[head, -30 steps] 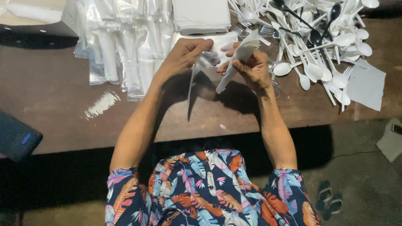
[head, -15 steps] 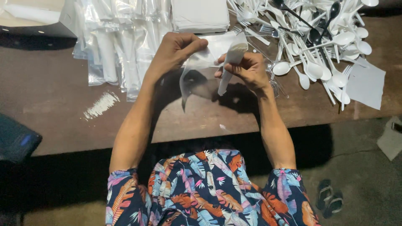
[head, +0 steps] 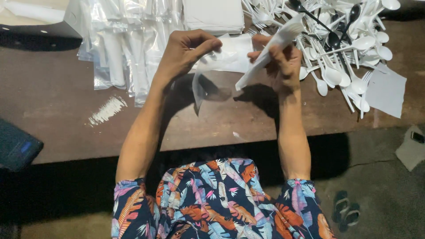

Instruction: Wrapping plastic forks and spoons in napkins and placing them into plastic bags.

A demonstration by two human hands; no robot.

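Cutlery bundle [head: 269, 52] and clear bag [head: 211, 75] held up over the table [head: 57, 110].

The right hand [head: 283, 59] had its fingers clamped round the white bundle, tilted with its top toward the spoon pile [head: 349, 48]. The left hand [head: 186, 51] pinched the bag's upper edge between thumb and fingers, so it hung just beside the bundle. Filled bags [head: 119, 44] lay to the left.

Sleeves [head: 119, 48] left, cutlery pile [head: 349, 48] right, on table [head: 57, 106].

cutlery [head: 283, 37] in your right hand [head: 283, 62]: white
bag [head: 208, 75] in your left hand [head: 186, 53]: clear
table [head: 57, 106]: brown
your shirt [head: 221, 199]: multicoloured leaf print
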